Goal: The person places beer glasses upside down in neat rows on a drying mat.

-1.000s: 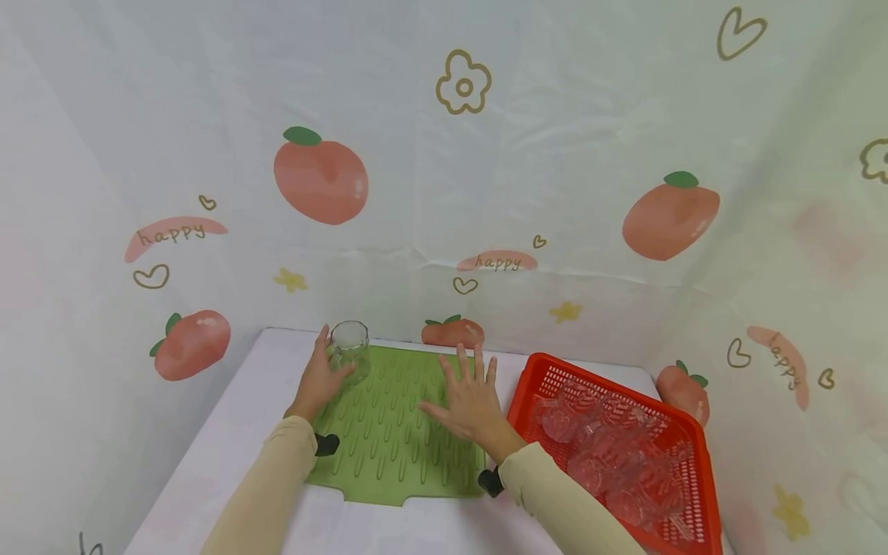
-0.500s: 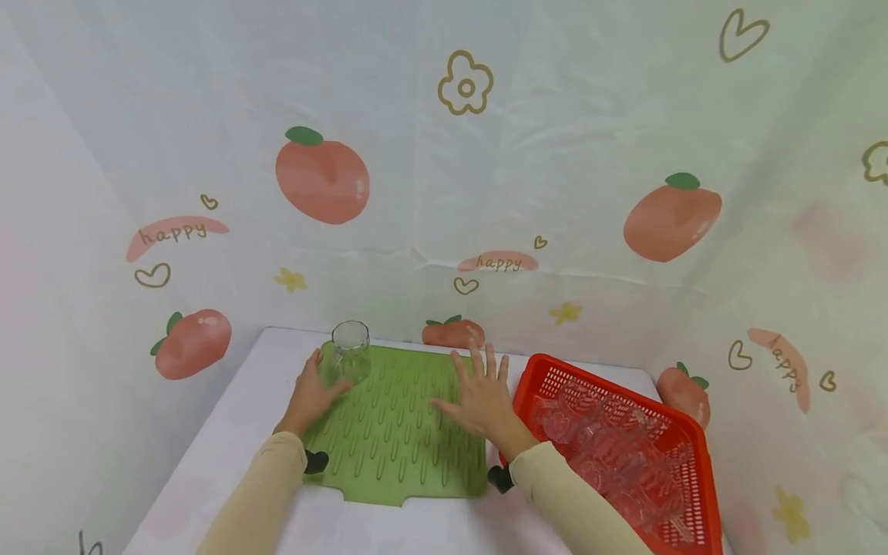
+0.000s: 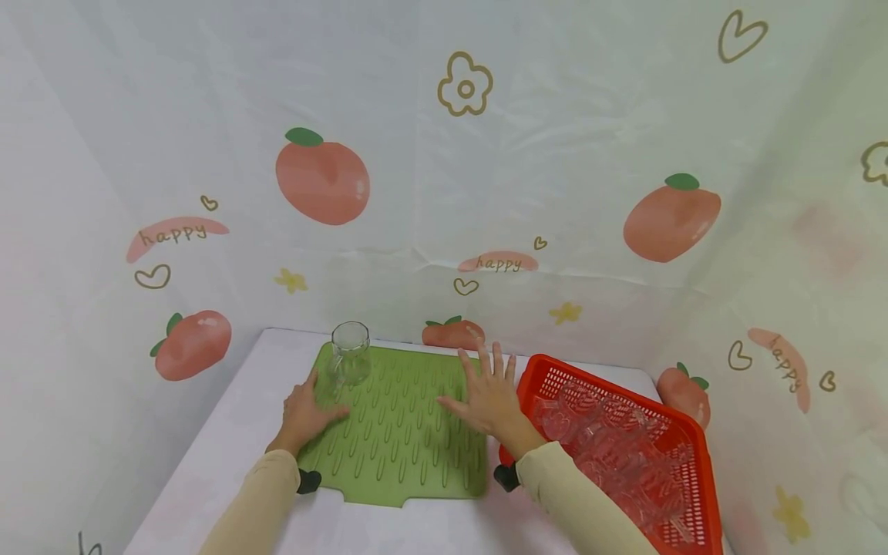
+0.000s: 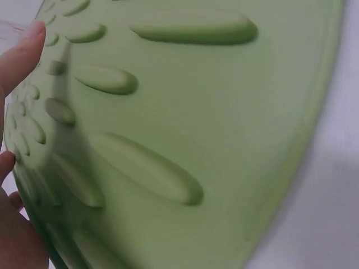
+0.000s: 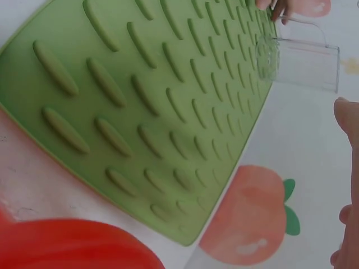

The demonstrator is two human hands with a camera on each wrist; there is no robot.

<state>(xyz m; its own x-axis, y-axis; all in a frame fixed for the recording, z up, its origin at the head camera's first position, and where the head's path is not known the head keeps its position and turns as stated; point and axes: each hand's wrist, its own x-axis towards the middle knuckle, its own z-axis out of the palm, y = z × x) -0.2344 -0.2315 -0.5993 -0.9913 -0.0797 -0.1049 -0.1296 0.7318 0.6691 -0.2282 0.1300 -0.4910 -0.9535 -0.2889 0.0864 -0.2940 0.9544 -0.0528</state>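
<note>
A clear glass mug [image 3: 352, 361] with a handle stands upright on the back left corner of a green ridged mat [image 3: 395, 432]. My left hand [image 3: 300, 416] is at the mat's left edge, in front of the mug and apart from it, thumb pointing inward over the ridges. In the left wrist view its fingers [image 4: 22, 59] show beside the mat's border. My right hand [image 3: 491, 397] is spread over the mat's right side, fingers straight and holding nothing. The right wrist view shows the mug [image 5: 305, 64] beyond my right thumb [image 5: 345, 115].
A red perforated basket [image 3: 708, 470] stands right of the mat, close to my right forearm, with several clear glass-like pieces [image 3: 610, 439] inside. The white table [image 3: 229, 447] ends at a fruit-printed curtain [image 3: 416, 193] behind and along both sides.
My left hand has drawn back from the mug toward the front left, leaving the mug in place. My right hand has shifted slightly right, still spread.
</note>
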